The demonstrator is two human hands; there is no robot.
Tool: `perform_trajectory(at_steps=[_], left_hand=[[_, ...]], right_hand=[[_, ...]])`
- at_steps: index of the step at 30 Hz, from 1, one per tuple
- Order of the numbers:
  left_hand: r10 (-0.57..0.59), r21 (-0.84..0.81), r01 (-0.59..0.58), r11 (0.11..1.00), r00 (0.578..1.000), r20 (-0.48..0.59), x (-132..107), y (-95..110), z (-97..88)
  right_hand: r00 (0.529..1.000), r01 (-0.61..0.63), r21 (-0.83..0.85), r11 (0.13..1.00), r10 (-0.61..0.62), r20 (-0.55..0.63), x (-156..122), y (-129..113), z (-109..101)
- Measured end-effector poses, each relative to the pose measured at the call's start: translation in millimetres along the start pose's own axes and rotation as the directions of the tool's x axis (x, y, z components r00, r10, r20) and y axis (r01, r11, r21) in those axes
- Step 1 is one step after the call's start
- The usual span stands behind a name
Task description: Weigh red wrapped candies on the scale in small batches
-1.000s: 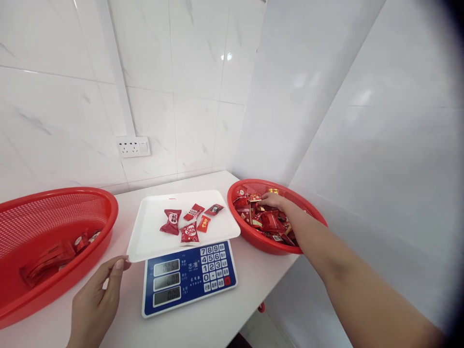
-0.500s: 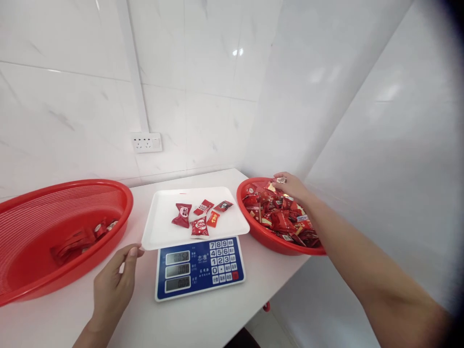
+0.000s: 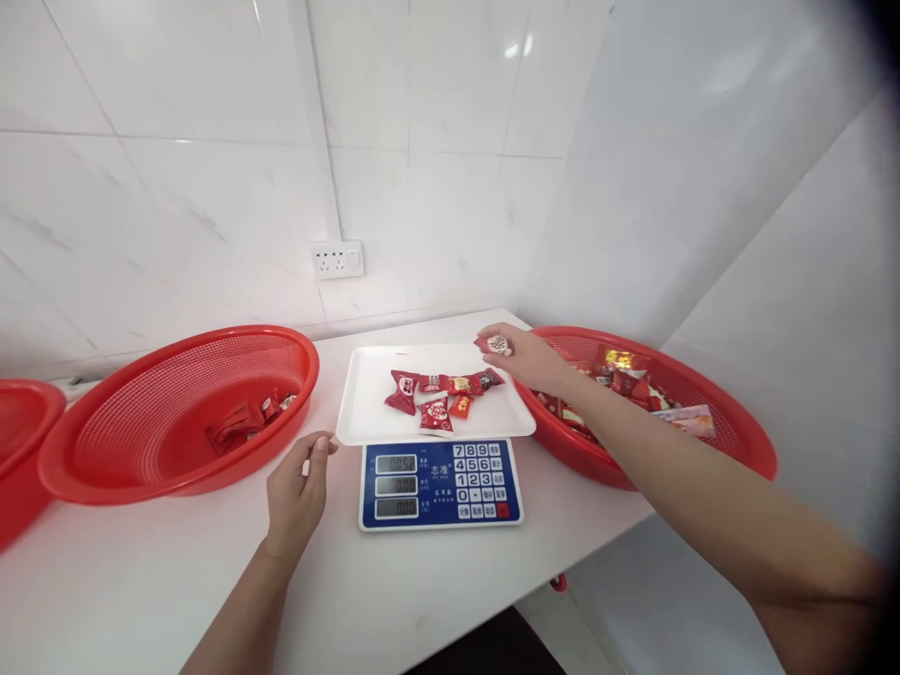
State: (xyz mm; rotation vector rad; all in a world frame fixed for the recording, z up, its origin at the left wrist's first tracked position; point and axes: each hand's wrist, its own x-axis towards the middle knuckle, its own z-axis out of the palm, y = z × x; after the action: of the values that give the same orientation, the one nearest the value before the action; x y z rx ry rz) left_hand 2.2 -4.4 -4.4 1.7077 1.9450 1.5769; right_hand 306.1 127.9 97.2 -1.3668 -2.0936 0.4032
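Observation:
A blue electronic scale (image 3: 440, 483) carries a white tray (image 3: 366, 412) with several red wrapped candies (image 3: 436, 398) on it. My right hand (image 3: 524, 359) hovers over the tray's far right corner, pinched on a red and white wrapped candy (image 3: 496, 344). To the right stands a red basket (image 3: 731, 441) full of red candies. My left hand (image 3: 299, 497) rests on the white counter, fingers loosely curled and holding nothing, its thumb close to the tray's near left corner.
A second red mesh basket (image 3: 141, 441) at the left holds a few red packets (image 3: 243, 422). Part of another red basket (image 3: 18, 441) shows at the far left edge. A wall socket (image 3: 338, 259) sits on the tiled wall. The counter edge runs along the front right.
My right hand lifted a candy out of the right basket and carried it left over the tray. The view swung right, revealing a third basket. My left hand stayed by the tray corner.

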Motion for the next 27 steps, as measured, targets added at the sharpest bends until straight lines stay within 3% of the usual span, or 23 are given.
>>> perform_trajectory(at_steps=[2, 7, 10, 15, 27], left_hand=[[0.000, -0.011, 0.000, 1.000, 1.000, -0.001, -1, 0, 0.7], [0.003, -0.032, -0.002, 0.999, 1.000, 0.017, -3, -2, 2.8], [0.007, -0.043, -0.006, 0.999, 1.000, 0.016, -4, -2, 3.7], [0.009, -0.042, -0.009, 0.999, 1.000, 0.015, -3, -2, 3.8], [0.007, -0.029, -0.007, 1.000, 1.000, 0.016, -3, -1, 3.0]], right_hand=[[0.999, -0.012, -0.038, 0.999, 0.010, -0.036, -8, 5, -6], [0.979, -0.203, -0.084, 0.975, 0.201, -0.038, -39, 28, -25], [0.969, -0.243, -0.135, 0.961, 0.236, -0.071, -52, 44, -29], [0.974, -0.224, -0.155, 0.962, 0.214, -0.077, -57, 60, -24], [0.983, -0.178, -0.223, 0.958, 0.164, -0.081, -55, 60, -22]])
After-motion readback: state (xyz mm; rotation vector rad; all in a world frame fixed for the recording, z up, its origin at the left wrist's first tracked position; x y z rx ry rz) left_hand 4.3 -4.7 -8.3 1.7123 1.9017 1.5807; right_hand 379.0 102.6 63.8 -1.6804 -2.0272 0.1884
